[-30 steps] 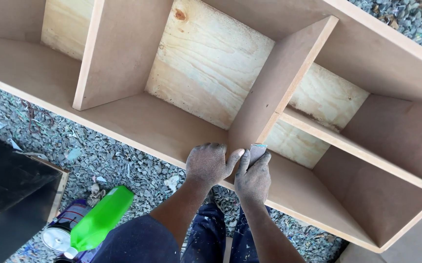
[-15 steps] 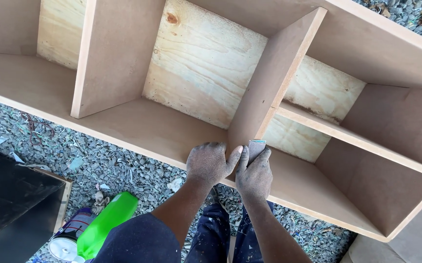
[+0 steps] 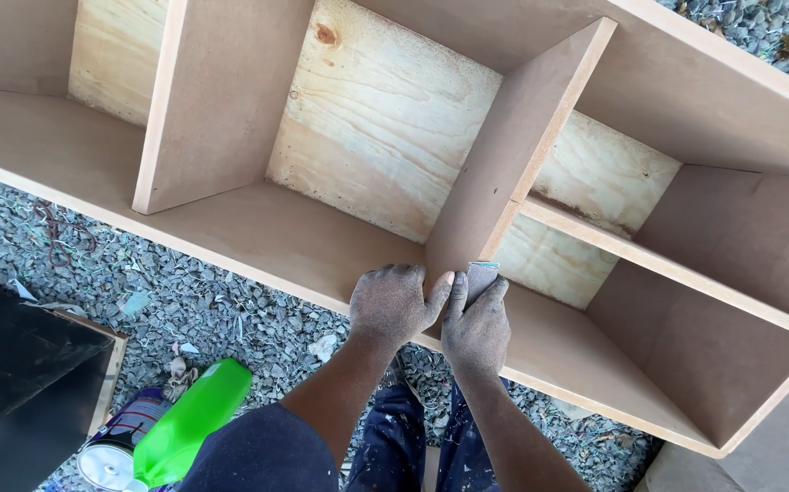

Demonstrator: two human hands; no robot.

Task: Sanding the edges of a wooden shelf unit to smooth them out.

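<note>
While the left hand (image 3: 393,305) lies flat and empty on the cabinet (image 3: 258,237) edge, the right hand (image 3: 475,323) presses a sanding pad (image 3: 480,274) beside the divider (image 3: 504,164).

The single head camera looks steeply down from above the person's own arms, close to the hands (image 3: 431,314) at the front edge of a wooden shelf unit (image 3: 376,137). Gravel ground (image 3: 185,301) fills the lower left of the view.

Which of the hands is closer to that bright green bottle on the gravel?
The left hand. It rests on the cabinet's front edge, up and to the right of the green bottle; the right hand sits just beyond it, farther off.
</note>
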